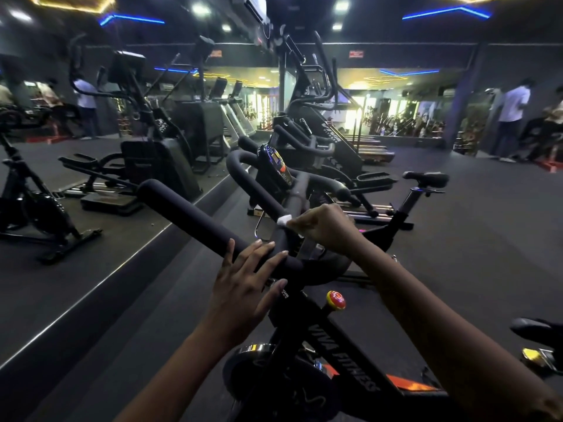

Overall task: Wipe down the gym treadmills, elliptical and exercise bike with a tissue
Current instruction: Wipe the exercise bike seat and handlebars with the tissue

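- One black steel-framed exercise bike with pale lettering fills the view from the centre down to 6 o'clock; I judge the bike step to be in hand, with the wipe on its bars and not yet on frame or saddle.
- Several black elliptical machines stand behind it toward 12 o'clock, well apart from both hands; whether they are already wiped cannot be told.
- The long black foam-padded handlebar runs from the centre out toward 10 o'clock; the next move likely calls for a firm, steady stroke along that foam out to its end.
- The left hand, at 6 o'clock of the bar's bend, lies on the foam with fingers fairly straight and spread and the thumb beneath; it steadies the bar and holds nothing.
- The right hand, at 1 o'clock of the left, is closed round the tissue.
- The small crumpled white tissue shows at its fingertips, pressed to the bar's middle.
- No bin or tissue box shows; a thin chrome wire loop under the bars, perhaps a bottle cage, seems to hold nothing.
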Demonstrator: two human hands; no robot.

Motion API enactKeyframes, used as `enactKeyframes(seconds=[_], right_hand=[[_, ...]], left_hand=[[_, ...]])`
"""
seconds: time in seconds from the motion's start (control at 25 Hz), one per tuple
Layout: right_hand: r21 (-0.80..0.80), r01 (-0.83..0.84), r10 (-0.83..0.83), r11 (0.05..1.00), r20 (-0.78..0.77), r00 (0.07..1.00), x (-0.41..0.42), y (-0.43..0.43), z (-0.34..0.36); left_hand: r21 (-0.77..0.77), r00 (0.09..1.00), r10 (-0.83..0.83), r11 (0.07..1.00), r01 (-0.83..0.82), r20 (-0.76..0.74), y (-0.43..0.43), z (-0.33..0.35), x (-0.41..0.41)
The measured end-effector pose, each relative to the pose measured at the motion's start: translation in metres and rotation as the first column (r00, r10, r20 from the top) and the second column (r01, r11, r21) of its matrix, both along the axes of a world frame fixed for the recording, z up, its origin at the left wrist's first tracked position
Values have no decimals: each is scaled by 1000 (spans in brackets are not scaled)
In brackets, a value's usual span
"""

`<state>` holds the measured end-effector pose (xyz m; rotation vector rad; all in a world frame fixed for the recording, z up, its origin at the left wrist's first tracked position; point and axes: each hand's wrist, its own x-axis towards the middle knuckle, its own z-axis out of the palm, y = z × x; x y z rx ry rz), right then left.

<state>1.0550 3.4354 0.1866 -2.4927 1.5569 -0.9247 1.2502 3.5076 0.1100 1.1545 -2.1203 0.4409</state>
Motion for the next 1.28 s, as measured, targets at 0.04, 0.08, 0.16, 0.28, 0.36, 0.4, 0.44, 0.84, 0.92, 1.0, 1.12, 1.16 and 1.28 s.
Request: enactKeyframes(seconds=[0.04,0.08,0.16,0.28,0.36,0.4,0.44,0.84,0.92,1.0,1.12,1.16,1.28], right_hand=[[-10,-2,3,1000,43,999,-4,-6,5],[-35,30,-26,999,109,994,-11,-21,8],[-79,158,-138,984,218,966,-19,-57,15],[-21,244,-239,970,133,962,-15,-101,19],[36,198,-198,980,-13,980,-10,-114,19],[42,174,-172,984,-53,984,-9,-115,19],[32,150,-147,988,-69,987,-9,-112,19],[-165,33,-12,986,127,992,-83,-14,13],[-189,64,-42,980,117,992,-93,-10,-1],[-201,66,-49,977,91,995,-93,-14,-14],[-259,91,-69,962,96,993,-89,-11,-26],[-263,95,-66,960,118,991,-86,-3,-29],[-295,115,-52,948,212,976,-68,33,-42]], left_hand=[[23,1000,11,1000,-11,-9,-1,5,-2],[50,1000,25,998,-24,-11,-3,10,-6],[105,999,51,993,-52,15,-12,20,-16],[125,984,134,981,-148,114,-22,21,-25],[104,980,160,979,-173,118,-24,16,-27],[90,981,160,981,-171,114,-24,14,-26],[75,981,160,983,-169,110,-25,14,-25],[-13,988,86,996,-85,128,-23,8,-32],[-27,983,73,997,-70,169,-21,6,-36],[-38,982,63,998,-57,180,-19,6,-36],[-35,984,60,998,-55,165,-18,6,-34],[-33,985,64,998,-59,158,-17,5,-35],[-36,988,66,997,-61,143,-16,4,-37]])
